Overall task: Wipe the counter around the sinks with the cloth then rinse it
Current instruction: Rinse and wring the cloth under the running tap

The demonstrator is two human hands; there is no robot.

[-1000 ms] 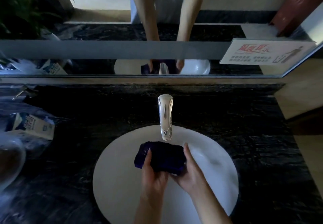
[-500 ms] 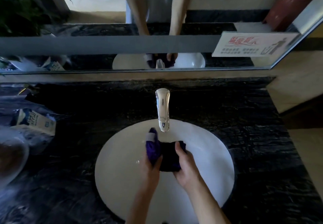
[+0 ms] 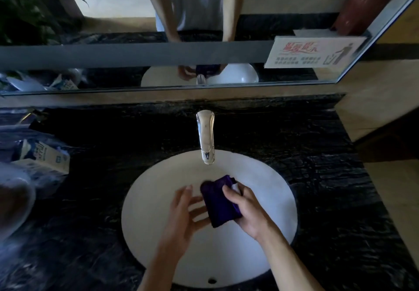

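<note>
Cloth [image 3: 219, 202] shifts from both hands into right hand [image 3: 250, 211], fingers clamped round it; left hand [image 3: 184, 215] spread, fingertips touching cloth, over sink [image 3: 272, 188].

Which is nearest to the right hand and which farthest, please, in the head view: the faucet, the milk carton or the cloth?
From the right hand:
1. Cloth, gripped in it, over the basin.
2. Faucet, behind, on the counter.
3. Milk carton, far left on the counter.

My one head camera looked steeply down, close over the sink [image 3: 158, 200], facing 12 o'clock toward the faucet [image 3: 205, 136] and mirror [image 3: 113, 18].
</note>
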